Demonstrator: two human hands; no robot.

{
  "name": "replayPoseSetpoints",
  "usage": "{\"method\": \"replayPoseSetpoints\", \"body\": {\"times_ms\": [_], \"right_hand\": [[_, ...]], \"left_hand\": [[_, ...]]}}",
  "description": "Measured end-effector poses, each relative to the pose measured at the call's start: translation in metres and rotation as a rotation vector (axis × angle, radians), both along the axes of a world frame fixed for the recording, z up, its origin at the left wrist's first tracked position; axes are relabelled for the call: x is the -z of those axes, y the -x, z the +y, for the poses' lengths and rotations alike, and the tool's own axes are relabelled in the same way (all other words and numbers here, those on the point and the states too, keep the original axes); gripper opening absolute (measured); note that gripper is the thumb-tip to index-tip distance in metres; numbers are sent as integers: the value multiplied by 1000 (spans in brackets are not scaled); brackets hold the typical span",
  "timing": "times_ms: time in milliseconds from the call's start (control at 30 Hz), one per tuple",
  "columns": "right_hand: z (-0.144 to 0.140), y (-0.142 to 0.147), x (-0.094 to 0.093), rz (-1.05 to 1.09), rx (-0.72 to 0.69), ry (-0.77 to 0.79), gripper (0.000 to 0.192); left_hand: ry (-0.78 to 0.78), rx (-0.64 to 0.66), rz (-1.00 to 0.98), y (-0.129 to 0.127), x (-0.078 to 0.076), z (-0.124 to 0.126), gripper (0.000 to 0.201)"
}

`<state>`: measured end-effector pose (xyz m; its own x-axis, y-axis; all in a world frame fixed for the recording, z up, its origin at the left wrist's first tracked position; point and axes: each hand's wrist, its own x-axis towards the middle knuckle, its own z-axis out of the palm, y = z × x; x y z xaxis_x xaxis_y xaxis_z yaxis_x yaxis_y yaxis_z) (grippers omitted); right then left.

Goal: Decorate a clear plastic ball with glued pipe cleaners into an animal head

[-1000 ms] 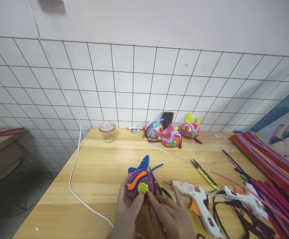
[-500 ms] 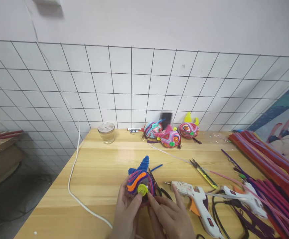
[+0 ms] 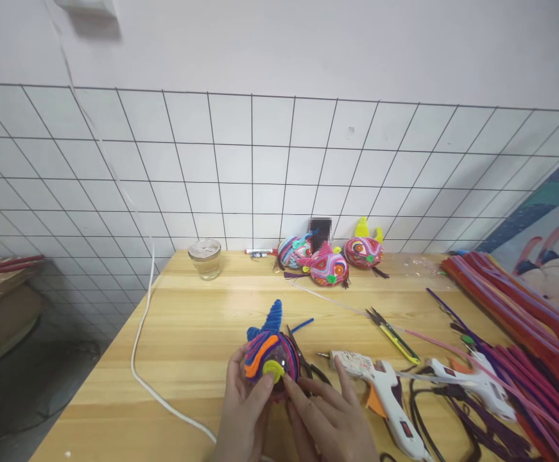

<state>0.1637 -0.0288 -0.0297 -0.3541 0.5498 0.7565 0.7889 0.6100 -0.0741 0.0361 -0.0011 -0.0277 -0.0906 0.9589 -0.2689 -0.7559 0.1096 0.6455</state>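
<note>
A small round craft figure (image 3: pixel 268 351) wrapped in purple, orange and pink pipe cleaners, with a blue ribbed horn, sits upright at the table's near middle. My left hand (image 3: pixel 242 410) cups its left side, the thumb by the yellow-green coiled disc (image 3: pixel 273 370) on its front. My right hand (image 3: pixel 328 418) reaches in from the right, its index fingertip touching that disc. Black scissors (image 3: pixel 303 360) lie just behind the figure, partly hidden.
Two white glue guns (image 3: pixel 380 391) (image 3: pixel 474 384) with black cords lie right of my hands, yellow-handled snips (image 3: pixel 393 335) beyond. Piles of pipe cleaners (image 3: pixel 515 301) fill the right side. Three finished figures (image 3: pixel 330 264), a glass jar (image 3: pixel 205 258) and a white cable (image 3: pixel 139 333) stand farther off.
Both hands stay on the figure; the disc and my fingertips have shifted slightly as I press it. The view has tilted a little.
</note>
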Motion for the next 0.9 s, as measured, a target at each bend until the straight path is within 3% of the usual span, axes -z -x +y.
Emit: {"method": "replayPoseSetpoints", "body": {"times_ms": [333,700,900], "right_hand": [[1,0,0,7,5,-12,35],[3,1,-5,49,20,-41,34],[1,1,-1,14,38,-30,36]], "left_hand": [[-53,24,34,-1,2,-2,63],[19,104,-48,7,2,6,51],[23,49,6,4,0,2,56]]}}
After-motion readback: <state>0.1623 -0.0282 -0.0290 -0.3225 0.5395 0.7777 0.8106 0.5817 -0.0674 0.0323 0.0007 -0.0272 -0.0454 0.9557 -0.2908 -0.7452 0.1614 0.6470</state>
